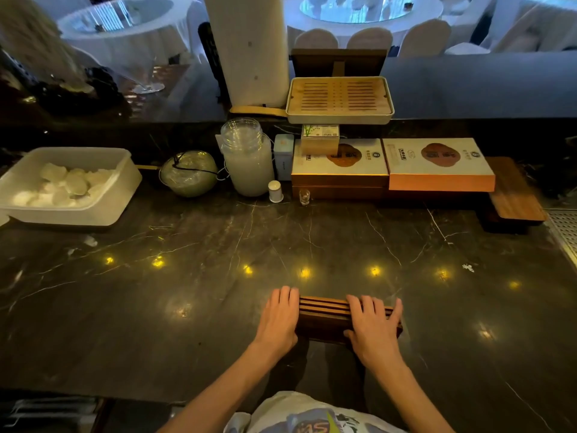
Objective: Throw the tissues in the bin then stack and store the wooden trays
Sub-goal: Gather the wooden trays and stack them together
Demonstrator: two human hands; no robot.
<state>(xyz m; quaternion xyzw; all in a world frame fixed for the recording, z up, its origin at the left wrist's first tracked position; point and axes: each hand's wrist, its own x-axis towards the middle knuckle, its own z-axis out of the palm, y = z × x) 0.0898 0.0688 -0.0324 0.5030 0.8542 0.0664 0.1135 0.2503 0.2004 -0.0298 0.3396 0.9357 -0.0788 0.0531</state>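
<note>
A stack of small dark wooden trays (324, 317) stands near the front of the black marble counter (218, 276). My left hand (279, 317) presses against the stack's left end with its fingers flat over the top edge. My right hand (373, 326) lies over the right part of the stack, fingers curled around its far end. Both hands grip the stack between them. No tissue lies near my hands; small white scraps (90, 240) lie on the counter at the left.
A white plastic tub (125, 182) of white lumps sits at the left. Behind stand a round glass bowl (189, 173), a clear jar (246, 157), flat gift boxes (437, 170), a slatted bamboo tray (338, 100), a wooden board (515, 198) and a metal drain grille (565, 226).
</note>
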